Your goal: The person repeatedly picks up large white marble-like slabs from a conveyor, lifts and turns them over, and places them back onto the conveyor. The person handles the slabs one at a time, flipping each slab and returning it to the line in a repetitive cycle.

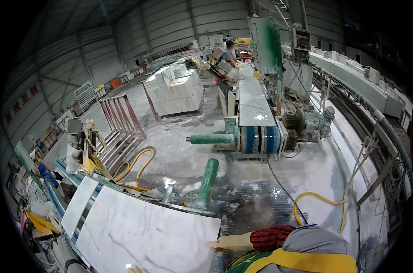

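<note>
A large white marble slab with grey veins lies on a roller conveyor at the lower left. My right hand, in a cream glove below a red checked sleeve, holds the slab's right edge, its fingertips over the top face. Of my left hand only the gloved fingertips show at the lower rim, resting apart on the slab; the palm is out of the picture. Beside the slab's far left side lies a narrower marble strip. A green roller sticks up beyond the slab's far right corner.
Ahead, a belt conveyor with blue end bands carries slabs; a motor sits beside it. A yellow hose and a black cable cross the wet floor. Stacked white blocks and a metal rack stand farther off. A person works far back.
</note>
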The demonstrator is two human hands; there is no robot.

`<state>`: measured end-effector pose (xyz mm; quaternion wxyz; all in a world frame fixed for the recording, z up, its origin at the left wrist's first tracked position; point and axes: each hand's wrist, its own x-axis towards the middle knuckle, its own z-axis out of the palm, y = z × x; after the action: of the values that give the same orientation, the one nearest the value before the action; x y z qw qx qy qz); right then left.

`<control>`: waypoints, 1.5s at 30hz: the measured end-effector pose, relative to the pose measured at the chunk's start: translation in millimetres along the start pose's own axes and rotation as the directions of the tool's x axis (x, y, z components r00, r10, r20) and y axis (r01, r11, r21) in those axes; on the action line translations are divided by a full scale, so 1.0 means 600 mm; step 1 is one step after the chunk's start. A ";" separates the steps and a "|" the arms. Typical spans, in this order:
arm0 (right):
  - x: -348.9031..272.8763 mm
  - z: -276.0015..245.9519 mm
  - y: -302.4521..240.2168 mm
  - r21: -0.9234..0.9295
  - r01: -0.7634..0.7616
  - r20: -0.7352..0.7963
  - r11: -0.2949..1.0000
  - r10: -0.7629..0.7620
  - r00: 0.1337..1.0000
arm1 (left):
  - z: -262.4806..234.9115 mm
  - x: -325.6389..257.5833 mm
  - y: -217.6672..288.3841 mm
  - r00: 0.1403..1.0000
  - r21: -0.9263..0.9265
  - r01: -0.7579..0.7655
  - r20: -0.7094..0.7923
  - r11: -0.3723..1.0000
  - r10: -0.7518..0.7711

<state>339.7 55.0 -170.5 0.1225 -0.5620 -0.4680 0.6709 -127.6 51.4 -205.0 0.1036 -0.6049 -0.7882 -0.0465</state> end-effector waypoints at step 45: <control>-0.060 -0.010 -0.003 -0.172 0.099 -0.066 0.980 -0.112 0.991 | 0.021 -0.031 -0.001 0.974 -0.023 -0.065 -0.219 0.998 0.059</control>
<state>356.3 33.8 -145.8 0.1276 -0.5696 -0.5473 0.5998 -125.1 35.9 -221.3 0.1819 -0.6219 -0.7520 -0.1209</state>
